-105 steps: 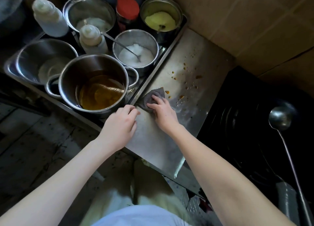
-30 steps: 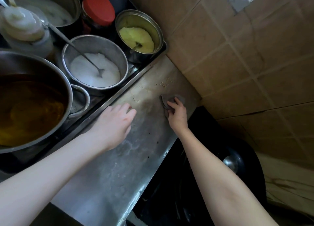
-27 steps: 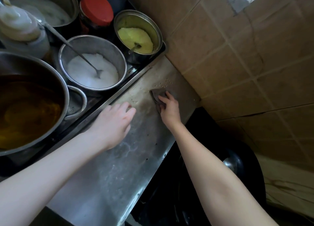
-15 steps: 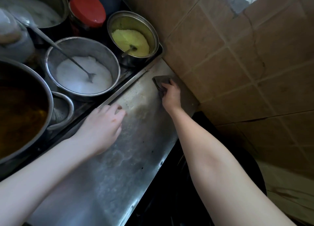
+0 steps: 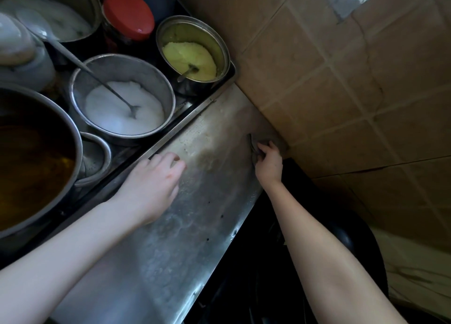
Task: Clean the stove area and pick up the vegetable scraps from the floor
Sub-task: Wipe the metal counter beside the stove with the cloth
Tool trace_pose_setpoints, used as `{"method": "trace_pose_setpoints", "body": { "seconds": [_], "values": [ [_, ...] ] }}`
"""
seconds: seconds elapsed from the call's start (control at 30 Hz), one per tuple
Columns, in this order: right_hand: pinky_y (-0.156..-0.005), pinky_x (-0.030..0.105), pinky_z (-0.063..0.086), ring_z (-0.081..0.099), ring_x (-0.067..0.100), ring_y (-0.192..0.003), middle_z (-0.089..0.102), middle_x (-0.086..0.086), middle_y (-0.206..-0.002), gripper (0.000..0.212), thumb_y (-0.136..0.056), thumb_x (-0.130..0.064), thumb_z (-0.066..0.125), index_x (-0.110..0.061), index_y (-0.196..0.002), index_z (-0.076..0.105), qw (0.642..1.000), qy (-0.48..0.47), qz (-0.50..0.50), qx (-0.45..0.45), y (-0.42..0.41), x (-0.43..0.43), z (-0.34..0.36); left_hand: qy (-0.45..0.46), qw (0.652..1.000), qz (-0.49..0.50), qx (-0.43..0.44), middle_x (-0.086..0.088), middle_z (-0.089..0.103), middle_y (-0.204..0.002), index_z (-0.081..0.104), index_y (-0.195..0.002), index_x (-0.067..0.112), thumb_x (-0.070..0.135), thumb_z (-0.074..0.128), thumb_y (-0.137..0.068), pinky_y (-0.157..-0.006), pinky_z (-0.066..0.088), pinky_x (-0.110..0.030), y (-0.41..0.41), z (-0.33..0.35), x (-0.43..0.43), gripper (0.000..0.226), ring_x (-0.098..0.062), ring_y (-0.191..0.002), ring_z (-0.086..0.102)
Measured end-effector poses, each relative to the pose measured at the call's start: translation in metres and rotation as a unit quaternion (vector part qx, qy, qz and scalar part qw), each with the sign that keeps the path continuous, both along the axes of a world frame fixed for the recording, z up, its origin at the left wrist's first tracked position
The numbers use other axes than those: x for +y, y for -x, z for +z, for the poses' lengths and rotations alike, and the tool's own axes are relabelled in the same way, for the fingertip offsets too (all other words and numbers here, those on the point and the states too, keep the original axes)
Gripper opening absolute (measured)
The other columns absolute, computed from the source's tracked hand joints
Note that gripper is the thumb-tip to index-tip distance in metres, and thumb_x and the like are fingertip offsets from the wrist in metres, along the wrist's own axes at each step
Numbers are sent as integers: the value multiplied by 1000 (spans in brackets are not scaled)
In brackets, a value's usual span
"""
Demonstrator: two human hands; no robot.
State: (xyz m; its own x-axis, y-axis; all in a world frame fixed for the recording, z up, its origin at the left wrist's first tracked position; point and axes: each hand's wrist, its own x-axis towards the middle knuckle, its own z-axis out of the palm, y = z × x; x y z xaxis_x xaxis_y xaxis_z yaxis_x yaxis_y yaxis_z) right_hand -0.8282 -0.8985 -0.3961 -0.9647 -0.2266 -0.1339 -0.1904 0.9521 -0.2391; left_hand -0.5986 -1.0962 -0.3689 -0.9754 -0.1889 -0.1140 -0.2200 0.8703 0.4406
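Your right hand [image 5: 268, 164] reaches to the far corner of the steel counter [image 5: 170, 250], where its fingers bend over a grey cloth [image 5: 252, 143] and clutch it against the metal. The cloth lies right at the foot of the tiled wall [image 5: 341, 79], bunched under your fingertips, with a fold showing on the thumb side. Your left hand [image 5: 152, 184] rests palm down on the counter with its fingers loosely spread and holding nothing, the fingertips just beside the rim of the metal tray [image 5: 175, 131] that runs along the counter's left edge. Between your two hands the steel shows a dull brownish smear and pale, wet-looking streaks.

Inside the tray, nearest your left hand, stands a steel pot of white granules [image 5: 122, 99] with a long spoon [image 5: 97, 79] leaning in it. Behind that, in the tray's far corner by the wall, sits a smaller pot of yellow paste [image 5: 192, 53] with its own small spoon. A red-lidded jar [image 5: 128, 11] stands to the left of it. At the left edge a large pot of amber liquid [image 5: 31, 157] fills the near part of the tray, and a pale squeeze bottle [image 5: 19, 50] stands behind it. To the right of the counter, under your right forearm, lies the black stove [image 5: 268, 275], too dark to make out in detail.
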Motion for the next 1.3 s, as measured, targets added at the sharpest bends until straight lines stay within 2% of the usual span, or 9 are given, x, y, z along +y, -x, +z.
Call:
{"method": "trace_pose_setpoints", "body": {
  "seconds": [0.1, 0.2, 0.3, 0.43, 0.6, 0.8, 0.93, 1.03, 1.3],
  "values": [
    [-109, 37, 32, 38, 34, -132, 33, 12, -150, 42, -91, 0, 46, -14, -129, 56, 1000, 7, 6, 12, -2, -19, -3, -7, 1000, -6, -4, -4, 50, -128, 53, -120, 17, 24, 51, -90, -90, 42, -37, 0, 1, 2, 31, -27, -114, 51],
    [-107, 36, 34, 36, 34, -133, 31, 11, -152, 43, -91, -1, 46, -15, -131, 54, 1000, 11, 21, 4, 3, -41, -2, -5, 1000, -3, -9, -5, 53, -125, 56, -117, 16, 22, 55, -88, -88, 44, -37, -2, 3, 0, 29, -28, -111, 54],
    [-109, 34, 30, 35, 34, -133, 31, 11, -152, 44, -91, -1, 47, -14, -132, 53, 1000, 10, 30, 4, 16, -67, 0, -6, 1000, 0, -17, -8, 56, -125, 58, -115, 13, 19, 60, -84, -87, 45, -38, -3, 5, -3, 31, -30, -111, 56],
    [-112, 31, 25, 33, 33, -136, 31, 12, -152, 45, -90, -2, 46, -15, -132, 52, 998, 26, 58, -18, 29, -113, 4, -13, 1000, 3, -18, -4, 50, -131, 54, -119, 16, 21, 55, -88, -92, 42, -35, -5, 4, -5, 31, -26, -117, 51],
    [-103, 23, 29, 40, 33, -132, 41, 17, -145, 29, -90, -9, 49, -8, -114, 66, 986, 62, 152, -39, 12, -138, 3, -21, 1000, 10, -13, 0, 44, -137, 50, -123, 19, 23, 48, -92, -98, 38, -33, -11, 2, -5, 32, -22, -123, 46],
    [-113, 40, 28, 34, 35, -133, 37, 8, -149, 41, -90, -3, 47, -18, -126, 59, 964, 69, 250, -59, -47, -101, -5, -29, 999, 12, -16, 0, 44, -136, 51, -123, 18, 23, 48, -92, -101, 39, -34, -15, 9, -11, 32, -22, -125, 44],
    [-112, 40, 28, 30, 31, -135, 37, 5, -149, 40, -95, -4, 44, -20, -129, 57, 952, 58, 296, -55, -66, -65, -11, -29, 999, 17, -22, 1, 42, -139, 48, -127, 19, 24, 46, -94, -102, 36, -32, -16, 10, -12, 34, -20, -128, 41],
    [-111, 35, 27, 34, 32, -133, 39, 7, -148, 39, -94, -1, 44, -17, -125, 60, 962, 53, 266, -43, -50, -52, -8, -28, 999, 15, -18, 4, 40, -139, 47, -127, 22, 25, 45, -94, -102, 36, -30, -14, 10, -11, 33, -18, -128, 40],
    [-109, 28, 28, 39, 31, -133, 39, 16, -145, 38, -89, 3, 47, -8, -123, 61, 993, 56, 97, -28, 15, -44, 4, -31, 999, 13, -23, 1, 47, -133, 53, -121, 17, 23, 51, -91, -98, 40, -33, -19, 8, -6, 30, -22, -120, 48]
  ]
}}
